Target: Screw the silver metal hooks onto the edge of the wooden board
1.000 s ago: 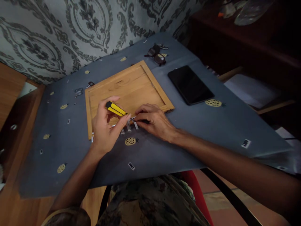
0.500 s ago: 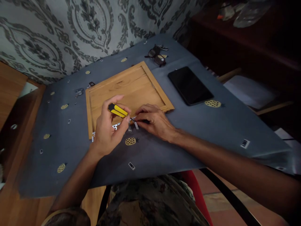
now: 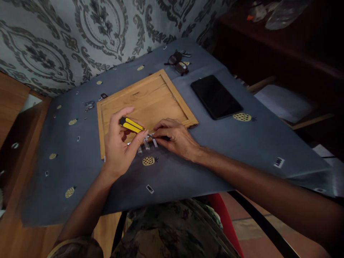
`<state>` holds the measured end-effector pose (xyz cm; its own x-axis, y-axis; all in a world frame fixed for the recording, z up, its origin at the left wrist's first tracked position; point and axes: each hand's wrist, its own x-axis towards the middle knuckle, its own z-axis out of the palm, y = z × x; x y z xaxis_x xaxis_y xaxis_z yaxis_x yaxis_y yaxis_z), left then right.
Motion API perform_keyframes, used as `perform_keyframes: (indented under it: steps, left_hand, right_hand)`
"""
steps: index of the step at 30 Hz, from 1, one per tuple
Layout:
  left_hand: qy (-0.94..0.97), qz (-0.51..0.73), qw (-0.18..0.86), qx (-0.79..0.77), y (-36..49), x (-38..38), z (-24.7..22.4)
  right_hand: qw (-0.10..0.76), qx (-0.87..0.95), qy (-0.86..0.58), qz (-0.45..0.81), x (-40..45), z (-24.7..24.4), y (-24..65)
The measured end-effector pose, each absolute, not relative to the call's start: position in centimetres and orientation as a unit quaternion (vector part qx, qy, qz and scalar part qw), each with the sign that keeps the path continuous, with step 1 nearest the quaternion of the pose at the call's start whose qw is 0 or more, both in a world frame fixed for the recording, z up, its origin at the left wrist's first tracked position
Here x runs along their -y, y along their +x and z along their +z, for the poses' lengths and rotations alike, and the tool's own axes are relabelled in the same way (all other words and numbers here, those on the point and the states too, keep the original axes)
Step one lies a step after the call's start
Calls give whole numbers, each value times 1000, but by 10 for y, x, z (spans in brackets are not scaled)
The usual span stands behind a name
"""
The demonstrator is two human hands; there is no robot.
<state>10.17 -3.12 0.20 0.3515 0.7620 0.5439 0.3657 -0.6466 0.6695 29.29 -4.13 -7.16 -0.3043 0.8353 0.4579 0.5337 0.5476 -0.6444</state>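
My left hand (image 3: 119,143) is closed round a yellow-and-black screwdriver (image 3: 132,125), its handle slanting down to the right; fingers hide its tip. Close beside it, my right hand (image 3: 176,138) pinches a thin dark tool (image 3: 165,138) whose grey tip points left towards my left fingertips. I cannot make out the tool's kind. Both hands are over the front edge of a framed wooden board (image 3: 139,98) lying on the table. Along that edge show a white strip and small clear pieces (image 3: 146,144), partly hidden by my fingers.
A blue cloth with pineapple prints covers the table (image 3: 215,154). To the board's right lies a black tablet (image 3: 216,96). Dark glasses (image 3: 177,65) and keys (image 3: 184,53) sit behind it. Small metal parts (image 3: 89,105) lie left of the board, near the patterned curtain (image 3: 102,28).
My left hand and the screwdriver have shifted slightly left, uncovering more of the clear pieces at the board's edge. My right hand stays nearly in place.
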Motion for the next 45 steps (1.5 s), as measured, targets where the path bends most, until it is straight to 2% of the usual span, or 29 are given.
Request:
perform_keyframes:
  steps: [31,40,45]
  left_hand:
    - [808,436,224,-326,98,30,3]
    - [801,451,152,-363,98,28,3]
    - [806,440,199,-343,97,30,3]
  right_hand:
    - [394,787,-436,189,42,-71,293]
    - [399,786,-430,196,41,-71,294]
    - [398,785,-435,189,42,-72,293]
